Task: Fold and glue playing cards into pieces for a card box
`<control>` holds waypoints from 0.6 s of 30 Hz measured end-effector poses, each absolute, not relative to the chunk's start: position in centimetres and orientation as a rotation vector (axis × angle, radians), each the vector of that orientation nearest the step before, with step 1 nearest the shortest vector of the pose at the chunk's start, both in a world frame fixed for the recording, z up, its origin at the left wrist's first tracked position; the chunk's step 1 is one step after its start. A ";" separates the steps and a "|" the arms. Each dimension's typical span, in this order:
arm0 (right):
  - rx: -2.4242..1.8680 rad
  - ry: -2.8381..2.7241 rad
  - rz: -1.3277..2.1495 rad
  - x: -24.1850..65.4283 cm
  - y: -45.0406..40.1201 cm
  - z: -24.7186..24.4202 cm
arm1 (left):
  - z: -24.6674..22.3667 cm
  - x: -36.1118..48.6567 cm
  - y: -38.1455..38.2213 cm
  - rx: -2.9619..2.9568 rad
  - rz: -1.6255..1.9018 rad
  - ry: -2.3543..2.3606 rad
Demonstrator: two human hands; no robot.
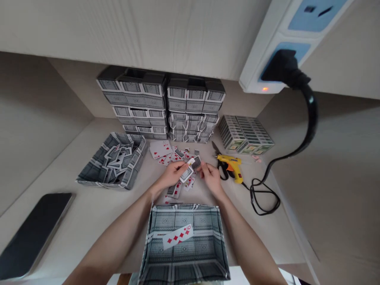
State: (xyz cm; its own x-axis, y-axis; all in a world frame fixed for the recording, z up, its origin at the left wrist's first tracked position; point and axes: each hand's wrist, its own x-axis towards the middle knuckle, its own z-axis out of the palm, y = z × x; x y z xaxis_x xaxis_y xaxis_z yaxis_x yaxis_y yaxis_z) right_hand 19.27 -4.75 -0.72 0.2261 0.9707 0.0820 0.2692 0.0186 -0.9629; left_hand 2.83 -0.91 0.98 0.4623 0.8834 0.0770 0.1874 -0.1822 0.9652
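Note:
My left hand (173, 174) is closed on a playing card (186, 174) with a patterned back. Just right of it, my right hand (210, 174) pinches another dark-backed card (196, 162); the two cards overlap between the hands. Loose cards (160, 149) lie scattered on the table behind and beneath my hands, some face up with red hearts. Nearest to me stands an open box made of cards (203, 221), with a face-up diamond card (178, 236) inside. A second card-built tray (130, 180) at the left holds many small folded or cut cards (118, 160).
Stacked card boxes (142, 101) stand at the back, with card packs (247, 134) to their right. A yellow glue gun (234, 166) and black-handled scissors (222, 168) lie right of my hands. A phone (32, 233) lies left; a black cable (310, 126) hangs from the power strip (267, 59).

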 end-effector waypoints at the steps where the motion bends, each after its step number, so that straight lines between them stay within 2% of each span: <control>1: -1.468 -1.238 0.837 19.2 -4.7 -0.7 | 0.9 2.8 -0.9 1.648 0.842 0.939; 9: -1.501 -1.276 0.701 18.6 -4.3 -0.6 | 0.2 2.7 -0.6 1.551 0.941 1.023; 18: -1.531 -1.322 0.700 18.6 -4.3 -0.7 | 0.0 2.3 -0.6 1.646 1.003 1.119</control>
State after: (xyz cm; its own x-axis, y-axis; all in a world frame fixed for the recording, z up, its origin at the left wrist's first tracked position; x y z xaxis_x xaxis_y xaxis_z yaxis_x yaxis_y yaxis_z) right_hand 18.60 -4.33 -0.69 0.2485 0.9553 0.1601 0.4048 0.0477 -0.9131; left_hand 2.26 -0.56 0.03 0.2675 0.9536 0.1378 0.2414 -0.2048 0.9486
